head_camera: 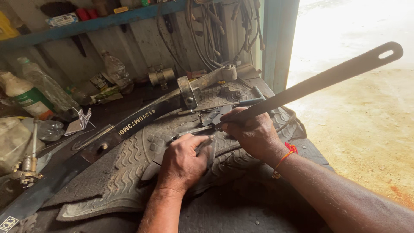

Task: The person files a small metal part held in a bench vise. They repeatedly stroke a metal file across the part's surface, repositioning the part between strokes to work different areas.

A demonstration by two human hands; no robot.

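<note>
We are gripping a long flat blade point(319, 80) in our right hand point(254, 133) while our left hand point(183, 162) is pressing a metal tool point(189, 131) onto the tyre tread point(142, 149) on the worktop point(241, 211) — no finished cut is showing.

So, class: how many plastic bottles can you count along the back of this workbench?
3: a white-labelled bottle far left, a clear bottle beside it, and a crumpled clear bottle against the wall. Clutter may hide more.

Harsh blown-out daylight from the open doorway point(345, 26) at right, dim shadowed workbench point(241, 211), sharp focus.
</note>
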